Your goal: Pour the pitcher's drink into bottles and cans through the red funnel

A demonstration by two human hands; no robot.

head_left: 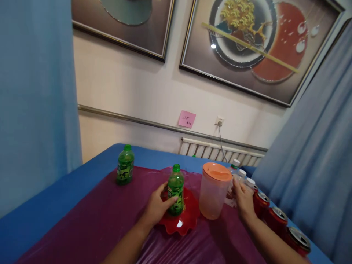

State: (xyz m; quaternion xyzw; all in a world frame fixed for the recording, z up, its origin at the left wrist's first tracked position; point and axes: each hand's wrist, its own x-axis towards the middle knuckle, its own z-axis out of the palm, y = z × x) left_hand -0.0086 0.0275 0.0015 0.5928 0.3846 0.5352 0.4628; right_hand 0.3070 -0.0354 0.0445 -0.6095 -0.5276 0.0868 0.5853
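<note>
My left hand (158,205) is closed around the lower part of a green plastic bottle (176,181), thumb across its label. The bottle stands upright over a red scalloped plate (184,227). To the right of the plate is a translucent pitcher (212,200) with an orange lid (217,171) and some pale liquid low inside. My right hand (243,198) is curled at the pitcher's right side, around its handle, which the fingers mostly hide. A second green bottle (125,167) stands upright farther back on the left.
A purple plastic sheet (110,220) covers much of the blue table (68,187). Along the right edge stand clear bottles with white caps (242,173) and several red cans (276,216). Behind are a radiator (198,148) and a plugged-in cord (222,141). Blue curtains (316,146) hang at both sides.
</note>
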